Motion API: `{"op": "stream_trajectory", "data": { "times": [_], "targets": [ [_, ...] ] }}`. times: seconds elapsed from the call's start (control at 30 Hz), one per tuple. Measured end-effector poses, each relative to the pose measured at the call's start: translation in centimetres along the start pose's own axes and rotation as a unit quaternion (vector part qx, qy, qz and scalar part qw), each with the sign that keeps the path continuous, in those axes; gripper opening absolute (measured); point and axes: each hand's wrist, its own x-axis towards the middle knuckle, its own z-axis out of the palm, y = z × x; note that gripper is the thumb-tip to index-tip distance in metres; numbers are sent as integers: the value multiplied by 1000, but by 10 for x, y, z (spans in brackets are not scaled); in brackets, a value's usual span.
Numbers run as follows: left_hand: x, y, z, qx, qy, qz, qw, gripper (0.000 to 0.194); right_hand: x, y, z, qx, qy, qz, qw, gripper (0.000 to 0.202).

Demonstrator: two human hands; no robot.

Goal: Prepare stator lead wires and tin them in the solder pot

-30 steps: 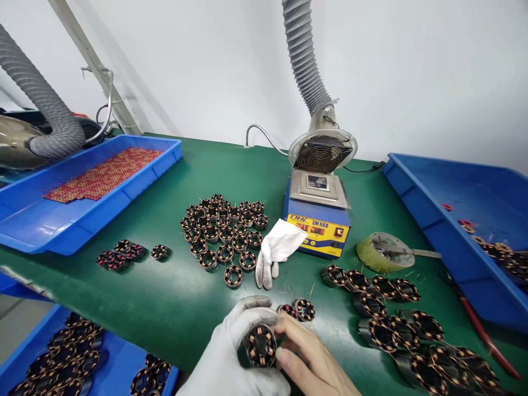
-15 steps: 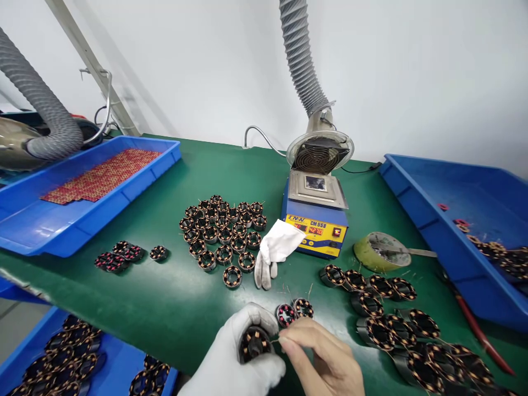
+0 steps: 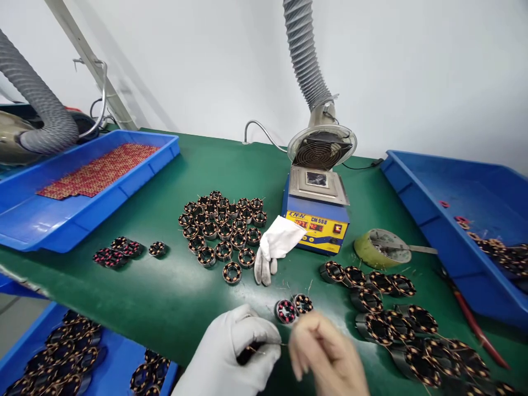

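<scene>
My left hand (image 3: pixel 233 349), in a white glove, is closed around a motor stator (image 3: pixel 246 355); its fingers cover most of the dark ring. A thin wire (image 3: pixel 284 345) runs from the left fingertips toward my right hand (image 3: pixel 328 352). That hand is bare, with curled fingers blurred by motion, and the wire's end meets them. Just beyond both hands, a stator with pink-red coil ends (image 3: pixel 285 311) stands beside a copper-coloured stator (image 3: pixel 303 303). A spare white glove (image 3: pixel 280 239) lies farther back, next to a cluster of several stators (image 3: pixel 223 231).
A solder pot (image 3: pixel 317 220) with digital readouts stands under an extraction hose (image 3: pixel 305 55). To its right are a yellow-green bowl (image 3: pixel 363 250), rows of stators (image 3: pixel 379 330) and red-handled pliers (image 3: pixel 480 333). Blue trays flank the table (image 3: pixel 86 228) (image 3: pixel 449 242).
My left hand has turned the stator, so its coil face is now mostly hidden by the gloved fingers. My right hand has shifted slightly right and its fingers have curled.
</scene>
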Motion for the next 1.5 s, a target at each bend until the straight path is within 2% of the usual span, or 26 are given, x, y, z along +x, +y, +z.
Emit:
{"op": "stream_trajectory", "data": {
  "times": [0.07, 0.13, 0.17, 0.2, 0.23, 0.3, 0.4, 0.47, 0.53, 0.63, 0.7, 0.73, 0.77, 0.83, 0.93, 1.0, 1.03, 1.1, 1.17, 1.2, 1.27, 1.33, 1.37, 1.43, 1.47, 1.5],
  "targets": [
    [-1, 1, -2, 14, 12, 4, 1000, 17, 3, 0, -10, 13, 16, -13, 1000, 40],
    [-2, 1, -2, 3, 19, -4, 1000, 17, 5, 0, -17, -60, 33, -86, 994, 24],
    [-2, 1, -2, -8, 22, -9, 1000, 16, 5, -1, -19, -100, 19, -134, 986, 11],
    [-3, 0, -2, -19, 29, -11, 999, 15, 6, -2, -20, -127, -6, -179, 976, 10],
    [-3, 0, -1, -29, 37, -8, 999, 14, 7, -3, -19, -140, -30, -220, 965, 20],
    [-4, -2, -1, -40, 35, -4, 999, 14, 8, -7, -15, -146, -71, -273, 948, 26],
    [-5, -3, -1, -19, -9, 6, 1000, 15, 11, -12, -7, -161, -43, -308, 937, 23],
    [-7, -4, -1, 21, -14, 36, 999, 17, 10, -11, -3, -173, -20, -325, 929, 21],
    [-10, -4, -2, 95, -2, 88, 992, 19, 7, -6, -1, -180, -37, -283, 941, 17],
    [-18, -5, -3, 196, 8, 116, 974, 20, 2, 4, -1, -69, -134, -83, 985, 32],
    [-20, -5, -4, 200, 17, 106, 974, 23, 1, 7, -4, 35, -150, 4, 988, 44],
    [-20, -6, -4, 189, 18, 104, 976, 23, 1, 7, -6, 46, -131, 2, 990, 44],
    [-19, -6, -4, 178, 14, 107, 978, 23, 2, 6, -8, 28, -107, -30, 993, 37],
    [-15, -5, -3, 167, 17, 118, 979, 19, 5, 1, -10, -62, -72, -137, 986, 14],
    [-10, -3, -2, 157, 32, 119, 980, 17, 7, -5, -8, -162, -60, -273, 946, 27],
    [-10, -2, -1, 182, 32, 123, 975, 17, 5, -5, -3, -186, -47, -275, 942, 18],
    [-10, -2, -1, 210, 30, 134, 968, 18, 4, -5, -1, -176, -57, -237, 954, 18],
    [-10, -2, -2, 277, 39, 166, 946, 20, 0, -2, 2, -81, -108, -89, 987, 31],
    [-12, -3, -3, 314, 36, 179, 932, 19, -2, 0, 2, 69, -157, 49, 984, 41],
    [-12, -4, -3, 307, 34, 179, 934, 18, -2, 1, 1, 119, -161, 70, 977, 44],
    [-13, -5, -3, 247, 27, 156, 956, 16, 0, 0, -3, 102, -120, 13, 987, 36],
    [-14, -4, -3, 171, 25, 121, 977, 14, 4, -1, -6, -20, -71, -119, 990, 10],
    [-14, -4, -2, 144, 25, 109, 983, 13, 6, -2, -8, -82, -56, -187, 977, 10],
    [-14, -2, -1, 149, 15, 100, 984, 15, 7, -3, -8, -157, -42, -293, 942, 25],
    [-13, -1, -1, 174, 20, 111, 978, 16, 6, -2, -7, -173, -43, -304, 936, 23],
    [-13, -1, 0, 207, 38, 130, 969, 18, 5, -1, -6, -172, -54, -279, 943, 18]
  ]
}}
